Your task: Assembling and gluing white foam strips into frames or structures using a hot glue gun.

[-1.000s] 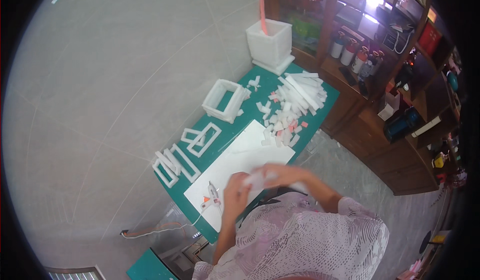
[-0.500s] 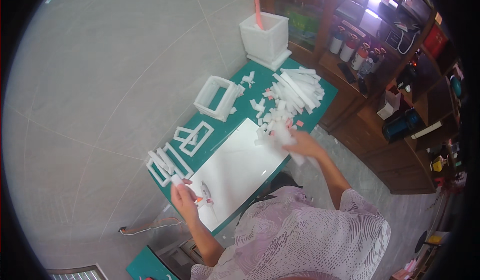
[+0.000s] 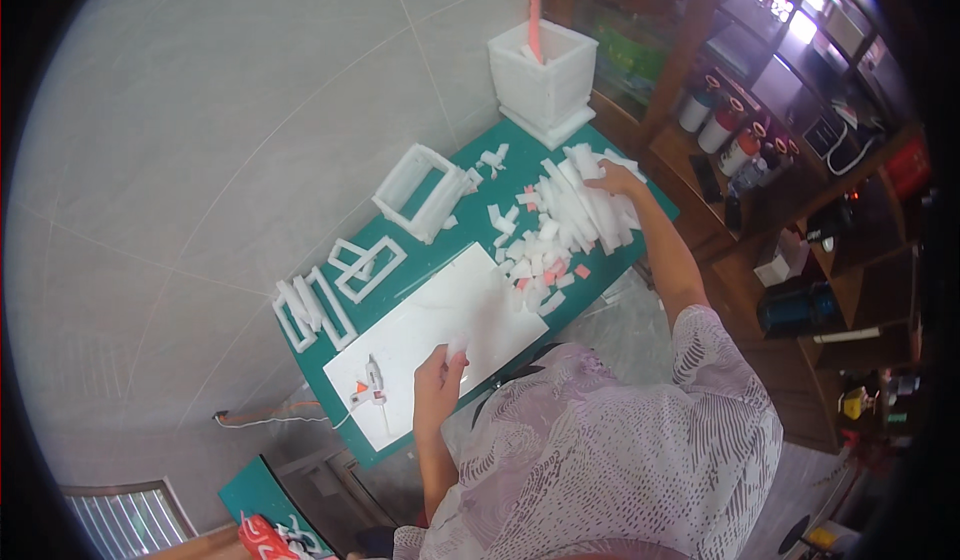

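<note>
My left hand (image 3: 436,388) is closed on a small white foam piece (image 3: 457,346) over the white board (image 3: 480,305). My right hand (image 3: 617,179) reaches to the pile of white foam strips (image 3: 590,210) at the far right of the green table. Its fingers are closed round the end of a white foam strip (image 3: 585,163). A white glue gun (image 3: 374,380) with an orange part lies on the board's left end. Small white and pink foam scraps (image 3: 550,268) lie between the board and the strips.
Along the table's wall side stand a white foam box frame (image 3: 425,195) and several flat foam frames (image 3: 365,270). A white foam bin (image 3: 543,80) with a pink strip in it is at the far corner. A wooden cabinet (image 3: 690,180) rises to the right. The glue gun's cord (image 3: 290,416) runs left.
My right hand has moved from the scraps at the board's edge to the far strips. My left hand has come right, over the board, with its foam piece. The view has shifted slightly.
</note>
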`<state>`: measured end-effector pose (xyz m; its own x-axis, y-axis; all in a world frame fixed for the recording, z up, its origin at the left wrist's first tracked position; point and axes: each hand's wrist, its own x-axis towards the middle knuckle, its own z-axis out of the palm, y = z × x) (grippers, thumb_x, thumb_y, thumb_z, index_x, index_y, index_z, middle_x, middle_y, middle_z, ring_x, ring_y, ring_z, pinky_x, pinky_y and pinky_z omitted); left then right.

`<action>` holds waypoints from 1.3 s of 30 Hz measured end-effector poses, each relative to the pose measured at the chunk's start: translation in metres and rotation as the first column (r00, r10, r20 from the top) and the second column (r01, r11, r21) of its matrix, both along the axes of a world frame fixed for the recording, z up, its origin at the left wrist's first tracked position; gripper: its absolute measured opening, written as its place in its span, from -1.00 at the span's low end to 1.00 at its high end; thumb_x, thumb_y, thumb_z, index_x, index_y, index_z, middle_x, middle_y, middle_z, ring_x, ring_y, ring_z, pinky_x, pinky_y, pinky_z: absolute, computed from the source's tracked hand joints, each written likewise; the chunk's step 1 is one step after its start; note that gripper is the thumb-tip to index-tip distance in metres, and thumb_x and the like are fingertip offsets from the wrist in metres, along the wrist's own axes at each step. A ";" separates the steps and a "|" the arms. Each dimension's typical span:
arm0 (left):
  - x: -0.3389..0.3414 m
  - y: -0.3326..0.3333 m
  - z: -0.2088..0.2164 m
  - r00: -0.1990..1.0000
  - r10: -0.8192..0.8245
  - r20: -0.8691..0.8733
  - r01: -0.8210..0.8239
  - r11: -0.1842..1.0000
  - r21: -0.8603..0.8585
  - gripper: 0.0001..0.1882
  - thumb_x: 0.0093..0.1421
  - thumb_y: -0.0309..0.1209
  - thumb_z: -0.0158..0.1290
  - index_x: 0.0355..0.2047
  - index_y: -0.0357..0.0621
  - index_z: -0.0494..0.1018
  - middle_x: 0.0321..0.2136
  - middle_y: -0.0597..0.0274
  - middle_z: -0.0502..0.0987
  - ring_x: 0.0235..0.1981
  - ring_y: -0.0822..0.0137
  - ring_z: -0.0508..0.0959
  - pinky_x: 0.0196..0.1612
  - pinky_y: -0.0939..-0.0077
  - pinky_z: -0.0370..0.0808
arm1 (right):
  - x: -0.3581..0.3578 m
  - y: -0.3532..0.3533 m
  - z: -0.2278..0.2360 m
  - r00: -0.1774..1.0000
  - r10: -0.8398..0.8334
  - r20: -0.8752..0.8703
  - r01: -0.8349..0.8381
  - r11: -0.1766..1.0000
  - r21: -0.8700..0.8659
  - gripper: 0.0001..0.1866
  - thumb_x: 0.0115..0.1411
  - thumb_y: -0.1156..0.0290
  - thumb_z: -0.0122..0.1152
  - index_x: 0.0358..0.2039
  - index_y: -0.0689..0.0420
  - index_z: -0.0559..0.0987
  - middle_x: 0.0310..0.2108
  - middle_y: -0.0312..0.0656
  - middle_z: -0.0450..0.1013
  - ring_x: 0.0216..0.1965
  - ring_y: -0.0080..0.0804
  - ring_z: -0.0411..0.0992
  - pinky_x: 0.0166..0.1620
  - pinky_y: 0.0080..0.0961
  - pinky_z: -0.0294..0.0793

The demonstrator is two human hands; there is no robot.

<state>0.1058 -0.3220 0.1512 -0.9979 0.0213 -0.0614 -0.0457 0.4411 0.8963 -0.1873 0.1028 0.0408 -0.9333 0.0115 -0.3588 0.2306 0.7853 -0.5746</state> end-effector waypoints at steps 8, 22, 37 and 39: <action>-0.011 0.041 -0.010 0.997 0.058 0.054 -0.053 0.996 -0.077 -0.76 0.21 -0.29 -0.03 -0.35 -0.25 0.45 -0.66 0.24 0.45 -0.67 0.52 0.32 -0.58 0.60 0.24 | -0.040 0.040 -0.015 0.918 0.083 -0.389 -0.015 0.985 0.175 -0.15 -0.10 0.03 0.30 0.17 0.10 0.19 -0.02 0.08 0.34 -0.24 -0.20 0.47 -0.29 -0.45 0.49; -0.107 0.084 -0.097 0.993 -0.104 0.064 0.101 0.993 0.055 -0.67 0.17 -0.28 -0.03 -0.14 -0.26 0.39 -0.56 -0.03 0.53 -0.51 0.16 0.57 -0.42 0.39 0.45 | -0.036 0.004 -0.027 0.831 -0.121 -0.543 0.089 0.992 -0.084 -0.27 -0.05 0.20 0.26 0.13 0.13 0.23 -0.06 0.09 0.34 -0.02 -0.09 0.32 -0.01 -0.32 0.31; -0.158 0.010 -0.150 0.963 -0.208 -0.171 0.213 0.977 0.012 -0.65 0.09 -0.25 0.08 -0.17 -0.20 0.45 -0.20 0.05 0.49 -0.17 0.16 0.47 -0.10 0.38 0.41 | 0.212 0.028 -0.043 0.951 -0.253 -0.178 0.278 0.952 0.129 -0.52 0.00 0.38 0.07 -0.01 0.21 0.39 -0.26 0.02 0.45 -0.20 -0.19 0.44 -0.10 -0.37 0.38; -0.143 -0.049 -0.161 0.988 -0.137 -0.074 0.140 0.989 0.042 -0.73 0.08 -0.32 0.08 -0.27 -0.25 0.47 -0.30 0.05 0.52 -0.32 0.21 0.52 -0.24 0.40 0.47 | 0.238 0.024 -0.052 0.972 -0.208 -0.108 0.226 0.956 0.187 -0.54 0.00 0.35 0.06 -0.05 0.24 0.43 -0.27 0.04 0.46 -0.21 -0.19 0.46 -0.12 -0.37 0.39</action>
